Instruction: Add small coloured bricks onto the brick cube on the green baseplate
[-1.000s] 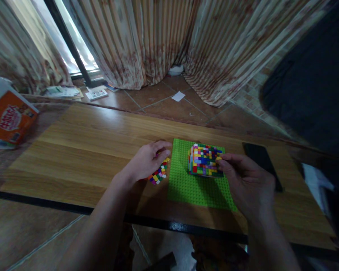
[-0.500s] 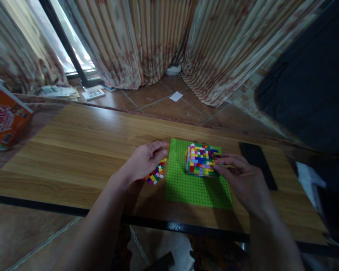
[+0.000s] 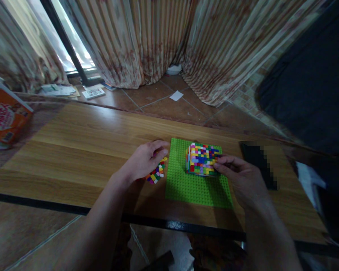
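Observation:
A block built of many small multicoloured toy bricks [image 3: 202, 159] stands on the upper part of a green studded baseplate [image 3: 197, 194]. At its right end is my right hand [image 3: 238, 173], thumb and forefinger pinched together against the block's top right edge. Whatever lies between those fingertips is too small to make out. Left of the baseplate, my left hand [image 3: 144, 160] hovers over or rests on a pile of loose coloured bricks [image 3: 156, 175], its fingers stretched out and apart. Part of the pile is hidden under that hand.
All this is on a long wooden table [image 3: 73, 150] with a dark front edge. A dark flat object [image 3: 254, 160], partly pixelated, lies beyond my right hand. An orange and white box [image 3: 7, 116] is at the far left. Curtains [image 3: 158, 41] hang behind the table.
My right hand has shifted slightly, its thumb and forefinger now closer together at the block's right end. My left hand stays where it was.

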Demonstrator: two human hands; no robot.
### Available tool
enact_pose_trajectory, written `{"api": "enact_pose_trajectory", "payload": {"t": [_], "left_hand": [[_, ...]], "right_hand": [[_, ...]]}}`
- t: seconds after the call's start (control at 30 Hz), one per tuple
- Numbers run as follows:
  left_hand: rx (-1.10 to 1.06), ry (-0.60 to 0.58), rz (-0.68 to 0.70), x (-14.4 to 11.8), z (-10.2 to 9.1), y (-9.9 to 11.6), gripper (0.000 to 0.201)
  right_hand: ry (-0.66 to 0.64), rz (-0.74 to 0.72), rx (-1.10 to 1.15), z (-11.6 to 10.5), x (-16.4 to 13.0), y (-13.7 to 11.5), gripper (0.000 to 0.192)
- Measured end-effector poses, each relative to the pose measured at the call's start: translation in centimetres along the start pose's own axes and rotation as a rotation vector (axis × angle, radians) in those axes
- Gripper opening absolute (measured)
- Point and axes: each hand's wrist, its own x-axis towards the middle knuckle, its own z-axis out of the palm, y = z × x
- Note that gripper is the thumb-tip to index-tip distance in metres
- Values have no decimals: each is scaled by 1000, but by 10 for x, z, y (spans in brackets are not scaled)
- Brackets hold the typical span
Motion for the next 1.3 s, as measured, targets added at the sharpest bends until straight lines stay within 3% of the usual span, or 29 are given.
{"api": "enact_pose_trajectory", "payload": {"t": [0.4,0.57,0.7,0.8,0.87,0.97,1.03,1.13,1.3], "left_hand": [[5,7,-5,0,-1,0,31],[-4,1,0,0,-1,1,31],[-5,-4,1,-1,-1,2,31],[4,0,6,-2,-1,2,30],[11,3,10,-2,-1,3,30],[9,2,21,-2,-1,2,30],[2,10,23,-3,0,2,31],[-6,20,24,-3,0,1,31],[-7,19,40,-4,-1,2,30]], "right_hand": [[-11,19,27,0,-1,-4,28],[216,-114,249,5,-2,-16,18],[330,-273,232,21,-13,-27,13],[236,-380,85,40,-30,-35,8],[70,-451,-55,55,-43,-40,1],[-223,-536,-246,75,-57,-42,10],[-334,-542,-333,87,-61,-38,13],[-382,-514,-453,99,-63,-29,15],[-335,-481,-552,107,-62,-20,10]]}}
